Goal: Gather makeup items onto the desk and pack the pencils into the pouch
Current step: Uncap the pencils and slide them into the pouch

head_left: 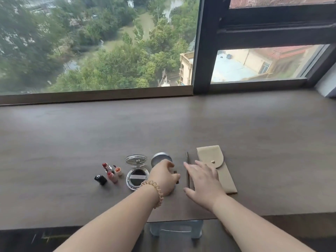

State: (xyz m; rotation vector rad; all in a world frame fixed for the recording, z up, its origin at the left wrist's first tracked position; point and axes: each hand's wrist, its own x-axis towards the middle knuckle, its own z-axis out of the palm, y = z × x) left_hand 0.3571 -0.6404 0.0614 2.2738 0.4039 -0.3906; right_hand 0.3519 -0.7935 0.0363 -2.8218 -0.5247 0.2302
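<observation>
1. Two bare hands are reaching out over a brown desk (254,133) that is sitting under a big window (98,42).
2. Farthest left of the pouch, a small black bottle (100,179) is lying on the desk.
3. Next, a red lipstick (107,167) with its cap off is lying just beside a pink tube (112,177) and a small orange pot (118,169).
4. Closer to the pouch, a round compact (136,171) is lying open, with its clear lid (136,159) tipped back toward the window.
5. A round silver tin (161,158) is sitting just past the compact, partly hidden by the left hand.
6. The left hand (163,176) is wearing a coil band (157,191) on the wrist. Its fingers are curling down around something small and dark, but I cannot tell what it is or if the hand is really gripping it.
7. A thin brown pencil (187,168) is lying on the desk between the two hands, just left of the pouch, pointing at the window.
8. The right hand (203,180) is spreading flat with its fingers open, holding nothing. It is hovering over the pencil and the left edge of the pouch.
9. The tan pouch (220,160) is lying flat on the desk with its flap snapped shut by a gold button (213,162).
10. Below the desk edge, near the person, a clear plastic bag (175,230) is peeking out.
</observation>
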